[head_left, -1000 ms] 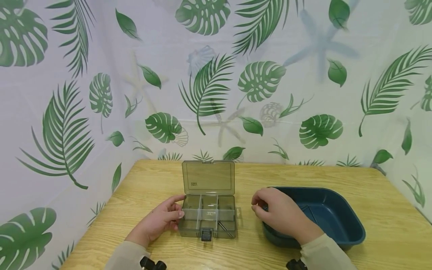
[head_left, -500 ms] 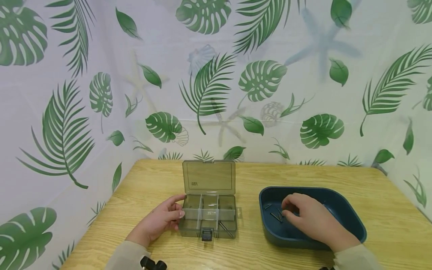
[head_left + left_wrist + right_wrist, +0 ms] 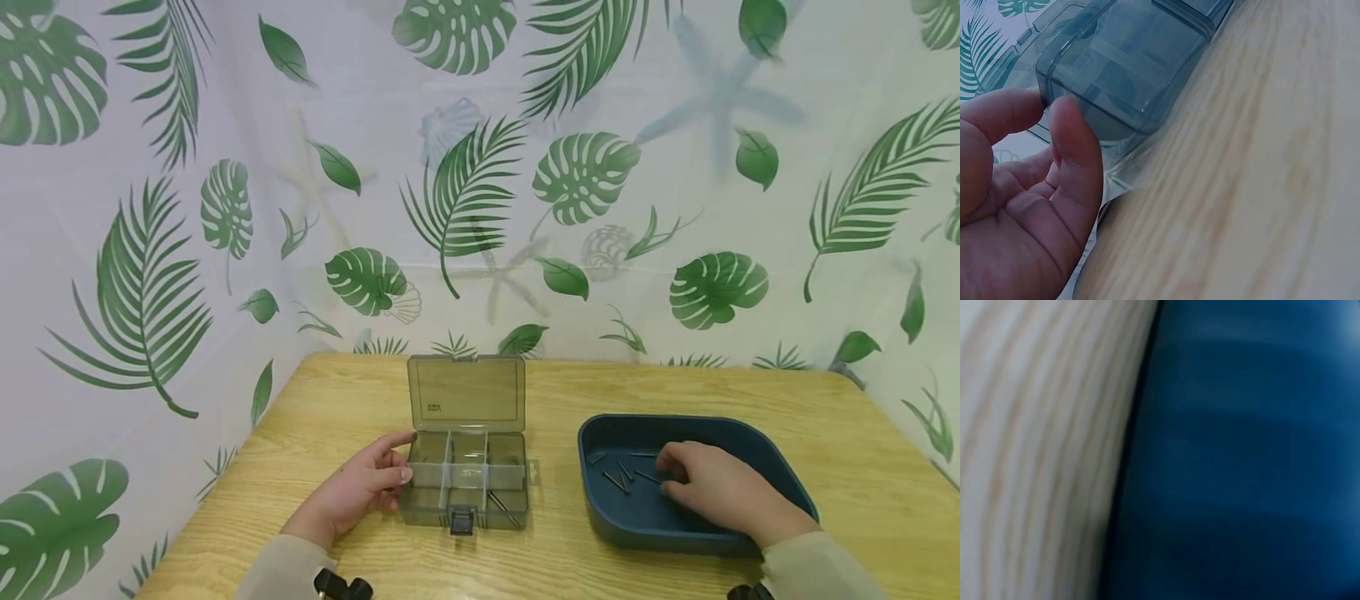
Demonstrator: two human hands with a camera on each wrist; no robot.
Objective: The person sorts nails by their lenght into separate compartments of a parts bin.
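A translucent grey compartment box (image 3: 465,477) stands on the table with its lid (image 3: 467,392) raised. Thin metal pieces (image 3: 501,507), like screws or nails, lie in its front right compartment. My left hand (image 3: 356,487) touches the box's left side with thumb and index fingertips; the left wrist view has these fingers (image 3: 1075,150) at a corner of the box. Inside a dark blue tray (image 3: 630,537), my right hand (image 3: 716,487) is lowered, thumb and index apart, near several similar thin pieces (image 3: 617,481). Its other fingertips are hidden.
The wooden table (image 3: 337,392) extends around the box and tray. Behind it hangs a white cloth (image 3: 465,333) printed with green leaves. In the right wrist view, the blurred blue tray wall (image 3: 1241,456) fills most of the picture.
My right hand has moved right from the tray's left rim to inside the tray, uncovering several thin metal pieces. The left hand and the box have stayed in place.
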